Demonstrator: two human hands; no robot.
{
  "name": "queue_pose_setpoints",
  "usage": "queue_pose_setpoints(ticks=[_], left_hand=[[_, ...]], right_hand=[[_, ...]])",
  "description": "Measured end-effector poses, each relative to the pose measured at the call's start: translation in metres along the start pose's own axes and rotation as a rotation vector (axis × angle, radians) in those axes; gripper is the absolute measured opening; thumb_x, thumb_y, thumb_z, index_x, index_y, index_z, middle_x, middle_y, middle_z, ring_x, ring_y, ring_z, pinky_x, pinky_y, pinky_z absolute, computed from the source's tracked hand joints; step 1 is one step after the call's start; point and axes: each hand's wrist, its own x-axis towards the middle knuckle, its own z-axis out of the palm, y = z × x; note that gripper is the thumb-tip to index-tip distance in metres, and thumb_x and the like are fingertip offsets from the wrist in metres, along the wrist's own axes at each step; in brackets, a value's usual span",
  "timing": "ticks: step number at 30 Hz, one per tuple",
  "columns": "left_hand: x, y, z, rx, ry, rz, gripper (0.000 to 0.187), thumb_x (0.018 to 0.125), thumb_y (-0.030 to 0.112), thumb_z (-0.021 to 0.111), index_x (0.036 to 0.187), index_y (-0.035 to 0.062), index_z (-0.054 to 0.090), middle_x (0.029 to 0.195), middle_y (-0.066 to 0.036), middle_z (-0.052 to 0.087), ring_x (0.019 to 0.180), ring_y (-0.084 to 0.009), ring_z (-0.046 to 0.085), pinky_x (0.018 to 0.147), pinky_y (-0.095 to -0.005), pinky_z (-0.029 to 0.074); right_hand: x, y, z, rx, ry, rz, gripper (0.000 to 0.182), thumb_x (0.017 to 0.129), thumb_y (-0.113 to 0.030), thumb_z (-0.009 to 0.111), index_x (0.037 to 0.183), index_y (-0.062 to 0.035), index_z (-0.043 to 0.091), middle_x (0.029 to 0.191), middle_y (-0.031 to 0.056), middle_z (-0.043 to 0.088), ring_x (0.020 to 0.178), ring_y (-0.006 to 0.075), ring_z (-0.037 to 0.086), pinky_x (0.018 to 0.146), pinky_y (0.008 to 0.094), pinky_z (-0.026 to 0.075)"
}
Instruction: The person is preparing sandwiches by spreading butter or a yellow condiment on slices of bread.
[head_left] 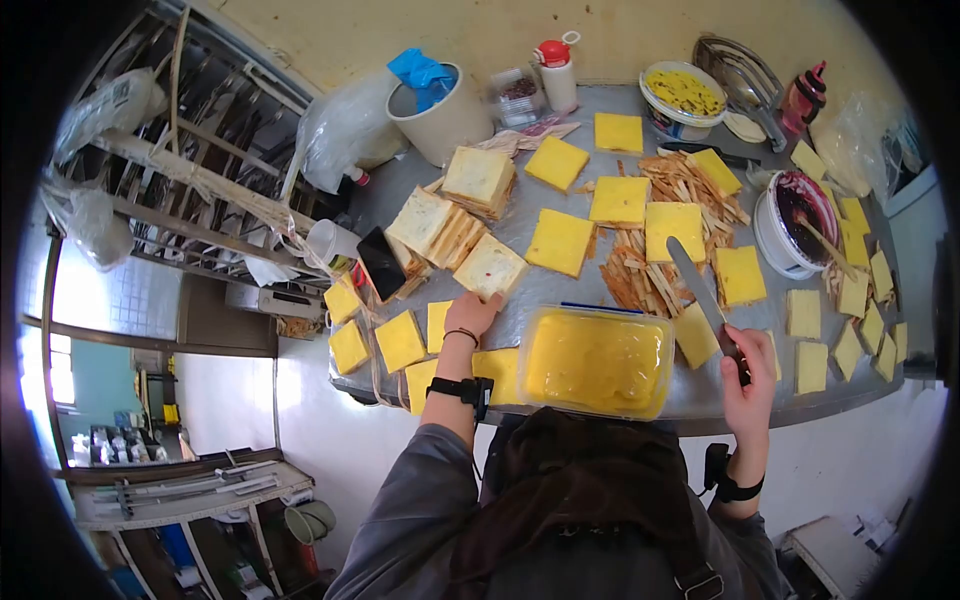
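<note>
My left hand (474,318) is at the near edge of a pale bread slice (490,265), its fingers closed on that edge. The slice lies beside stacks of square bread slices (432,222). In my right hand (748,375) is a long spreading knife (692,275) by its dark handle, the blade pointing away over a yellow-coated slice (674,228). Between my hands, close to my body, sits a clear plastic tub of smooth yellow spread (598,362). Yellow-topped slices (400,341) lie near my left wrist, and another yellow slice (697,335) is by the knife.
Cut crust strips (625,270) are heaped mid-table. A bucket of dark red jam (785,232) stands right, with yellow squares beyond it. At the back are a beige bin (440,115), a red-capped bottle (557,75) and a yellow-filled tub (684,95). A phone (380,262) leans left.
</note>
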Motion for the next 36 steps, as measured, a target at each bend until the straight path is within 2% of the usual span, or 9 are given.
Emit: queue_pose_setpoints(ticks=[1,7,16,19,22,25,26,30,36], left_hand=[[0.005,0.001,0.001,-0.016,-0.058,-0.060,0.058,0.082,0.054,0.056,0.083,-0.0021,0.069,0.083,-0.019,0.070,0.080,-0.0330,0.068,0.078,-0.0399,0.053],[0.013,-0.004,0.002,-0.246,-0.084,-0.089,0.048,0.082,0.045,0.062,0.077,-0.0024,0.068,0.062,-0.010,0.067,0.051,-0.0174,0.064,0.056,-0.0307,0.052],[0.031,-0.036,0.027,-0.348,0.143,-0.044,0.050,0.076,0.045,0.072,0.057,-0.0001,0.062,0.057,-0.009,0.063,0.055,-0.0148,0.062,0.052,-0.0314,0.049],[0.028,-0.035,0.025,-0.535,0.112,-0.111,0.043,0.077,0.041,0.073,0.062,0.0033,0.061,0.056,-0.006,0.060,0.056,-0.0140,0.062,0.047,-0.0302,0.047],[0.016,-0.026,0.018,-1.101,-0.067,-0.224,0.032,0.081,0.035,0.073,0.071,0.0077,0.058,0.058,-0.001,0.055,0.053,-0.0130,0.059,0.043,-0.0268,0.045],[0.002,-0.004,0.012,-1.327,0.004,-0.301,0.024,0.084,0.028,0.071,0.078,0.0108,0.056,0.060,0.002,0.051,0.050,-0.0115,0.055,0.040,-0.0250,0.046],[0.007,-0.008,0.016,-1.385,-0.014,-0.293,0.021,0.084,0.024,0.071,0.078,0.0103,0.056,0.065,0.000,0.054,0.053,-0.0116,0.057,0.048,-0.0264,0.054],[0.019,-0.009,0.026,-1.772,-0.033,-0.320,0.014,0.084,0.018,0.070,0.086,0.0097,0.060,0.077,-0.002,0.059,0.073,-0.0153,0.064,0.071,-0.0297,0.059],[-0.004,-0.029,0.030,-1.884,-0.113,-0.319,0.023,0.083,0.015,0.069,0.103,0.0086,0.059,0.092,-0.004,0.066,0.079,-0.0185,0.065,0.070,-0.0301,0.057]], right_hand=[[-0.002,0.003,-0.001,0.005,0.009,0.004,0.029,0.086,-0.002,0.060,0.114,-0.0020,0.062,0.101,0.0101,0.053,0.085,0.0197,0.053,0.074,0.0266,0.044],[-0.004,0.008,-0.001,0.025,0.025,0.026,0.029,0.086,-0.002,0.059,0.115,-0.0024,0.062,0.101,0.0097,0.052,0.085,0.0192,0.053,0.073,0.0259,0.044],[-0.001,0.007,0.005,0.078,-0.005,0.041,0.032,0.084,0.002,0.058,0.116,-0.0025,0.061,0.101,0.0073,0.050,0.078,0.0147,0.051,0.066,0.0233,0.042],[-0.005,0.005,0.003,0.090,-0.006,0.047,0.032,0.084,0.002,0.059,0.116,-0.0026,0.061,0.100,0.0068,0.050,0.077,0.0139,0.050,0.065,0.0234,0.042],[-0.010,0.004,0.000,0.088,-0.007,0.055,0.032,0.084,0.001,0.059,0.116,-0.0028,0.061,0.100,0.0065,0.050,0.076,0.0137,0.050,0.064,0.0236,0.042],[-0.016,0.001,-0.003,0.078,-0.002,0.053,0.031,0.085,0.000,0.059,0.115,-0.0029,0.062,0.100,0.0065,0.051,0.076,0.0140,0.051,0.064,0.0236,0.042],[-0.017,-0.001,-0.004,0.073,0.000,0.053,0.030,0.085,0.000,0.059,0.115,-0.0030,0.062,0.099,0.0065,0.051,0.076,0.0141,0.051,0.064,0.0237,0.042],[-0.025,-0.002,-0.006,0.093,-0.017,0.077,0.030,0.086,-0.001,0.059,0.115,-0.0040,0.062,0.098,0.0072,0.053,0.080,0.0162,0.054,0.065,0.0251,0.044],[-0.035,-0.008,-0.011,-0.018,-0.203,0.100,0.026,0.089,-0.007,0.055,0.114,-0.0064,0.062,0.098,0.0112,0.058,0.085,0.0280,0.061,0.071,0.0335,0.050]])
